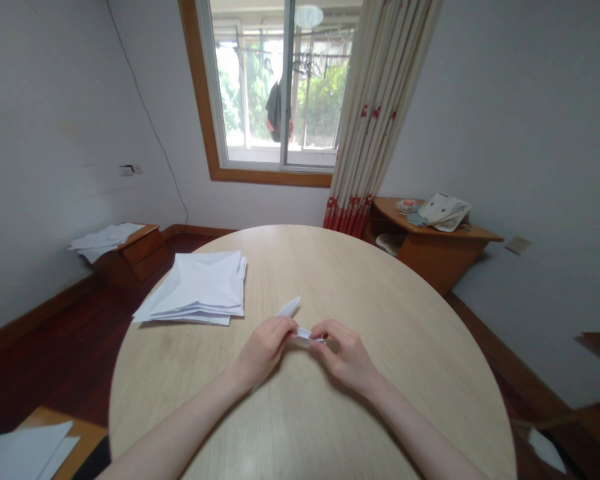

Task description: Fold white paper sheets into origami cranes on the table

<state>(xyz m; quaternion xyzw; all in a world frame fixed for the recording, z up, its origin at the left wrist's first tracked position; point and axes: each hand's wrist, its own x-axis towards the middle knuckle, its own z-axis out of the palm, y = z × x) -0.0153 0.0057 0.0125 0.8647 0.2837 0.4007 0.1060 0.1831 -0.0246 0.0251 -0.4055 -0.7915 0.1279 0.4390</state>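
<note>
Head view: left hand [264, 350] and right hand [344, 355] pinch paper [300, 332] inside tabletop's edge [109, 417].

Walls [535, 113]: white, around us.
Floor [75, 353]: dark red wood.
Window [275, 87]: wood-framed, daylit, ahead of us.
Curtain [380, 113]: beside the window, on our right.

hands [265, 350] free fwd & R over wood table [375, 320], paper stack [195, 290] blocking L

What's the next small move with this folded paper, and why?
Probably pinch the fold of the narrow white paper flat between your left hand and right hand: both hold it, and its pointed end sticks up loose, so a firmer crease seems the likeliest help.
</note>
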